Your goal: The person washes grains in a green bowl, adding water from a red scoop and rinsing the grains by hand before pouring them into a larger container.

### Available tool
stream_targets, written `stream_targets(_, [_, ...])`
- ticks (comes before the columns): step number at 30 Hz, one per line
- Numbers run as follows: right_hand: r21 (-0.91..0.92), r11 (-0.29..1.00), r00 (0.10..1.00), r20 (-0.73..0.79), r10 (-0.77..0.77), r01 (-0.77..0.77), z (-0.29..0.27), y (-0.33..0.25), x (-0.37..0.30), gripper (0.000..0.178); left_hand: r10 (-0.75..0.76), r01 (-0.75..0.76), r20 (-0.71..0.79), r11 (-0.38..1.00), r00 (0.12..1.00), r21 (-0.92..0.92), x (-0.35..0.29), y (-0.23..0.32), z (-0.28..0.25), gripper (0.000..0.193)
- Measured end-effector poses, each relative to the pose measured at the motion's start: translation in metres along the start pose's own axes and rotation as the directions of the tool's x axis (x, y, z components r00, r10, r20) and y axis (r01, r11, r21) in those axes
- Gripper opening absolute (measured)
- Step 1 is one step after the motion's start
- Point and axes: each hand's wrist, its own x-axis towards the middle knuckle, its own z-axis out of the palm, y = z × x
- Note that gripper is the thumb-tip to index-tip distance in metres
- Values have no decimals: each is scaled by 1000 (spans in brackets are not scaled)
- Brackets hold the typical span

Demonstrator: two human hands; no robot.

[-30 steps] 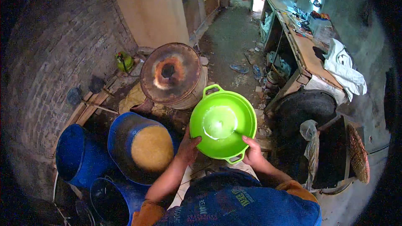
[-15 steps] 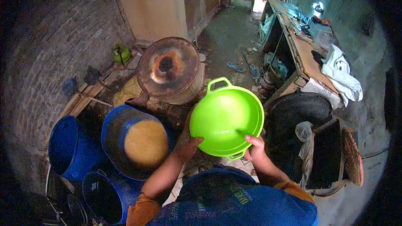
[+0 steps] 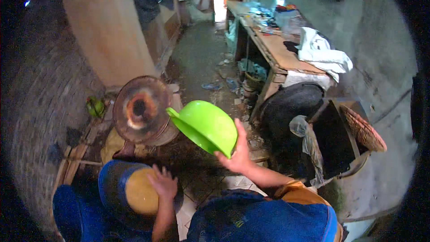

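A bright green plastic basin (image 3: 206, 123) is tilted on its side in front of me, its outer wall facing up. My right hand (image 3: 238, 154) grips its rim, with the thumb on the near edge and the fingers behind. My left hand (image 3: 164, 183) is off the basin, fingers spread, above the right side of a blue barrel (image 3: 109, 175). Inside that barrel is a round tan mass (image 3: 139, 192), partly covered by the hand. Whether my left fingers touch it, I cannot tell.
Beyond the barrel stands a rusty round drum lid (image 3: 142, 107) with a scorched centre. Another blue barrel (image 3: 67, 210) is at the lower left. On the right are a black round pan (image 3: 291, 103), a dark bin with a plastic bag (image 3: 309, 148), a woven tray (image 3: 363, 127) and a cluttered wooden table (image 3: 277, 47).
My left hand has let go of the basin and moved left over the barrel. My right hand has tipped the basin from facing me onto its side. The view has turned right.
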Motion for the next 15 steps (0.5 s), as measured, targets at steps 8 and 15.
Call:
stream_targets(8, [38,948,648,721,-244,315,42,-12,-36,81,29,217,483,868,875,-446,30,-6,-57,95])
stream_targets(15, [62,984,598,787,-153,170,66,-16,-54,92,-116,120,31,936,993,-330,16,-1,-77,97])
